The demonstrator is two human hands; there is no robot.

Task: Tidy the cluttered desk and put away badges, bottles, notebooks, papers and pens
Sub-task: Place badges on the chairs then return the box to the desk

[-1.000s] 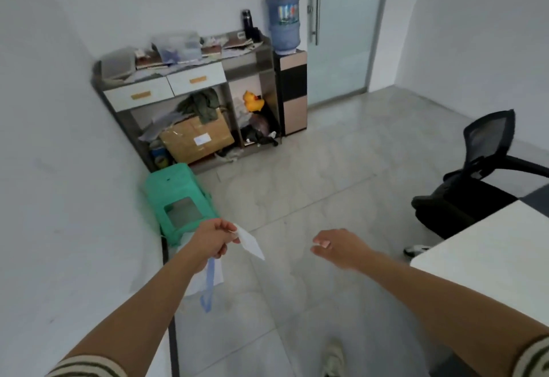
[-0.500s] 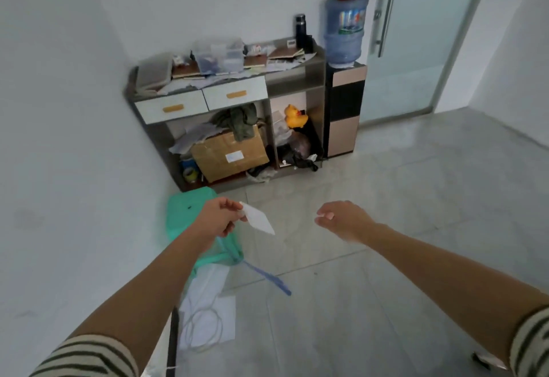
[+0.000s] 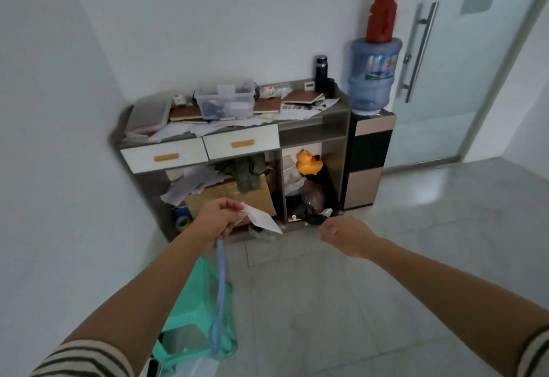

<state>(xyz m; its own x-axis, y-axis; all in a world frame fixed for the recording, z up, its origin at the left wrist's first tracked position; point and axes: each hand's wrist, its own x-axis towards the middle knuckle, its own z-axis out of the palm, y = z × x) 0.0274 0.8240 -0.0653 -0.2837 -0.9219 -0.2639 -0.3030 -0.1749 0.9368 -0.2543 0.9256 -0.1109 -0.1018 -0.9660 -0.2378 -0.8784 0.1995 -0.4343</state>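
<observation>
As cabinet point(image 3: 315, 134) draws nearer, left hand point(image 3: 218, 219) pinching badge point(image 3: 263, 218), lanyard point(image 3: 220, 287) dangling, right hand point(image 3: 346, 235) slack, empty.

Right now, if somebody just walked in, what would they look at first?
Probably the left hand in the middle, pinching a white badge whose blue lanyard dangles over a green stool. Next comes the yellow rubber duck, sitting in the open right compartment of the cabinet, whose top is piled with papers. A big blue water jug with a red top stands just right of the cabinet.
</observation>
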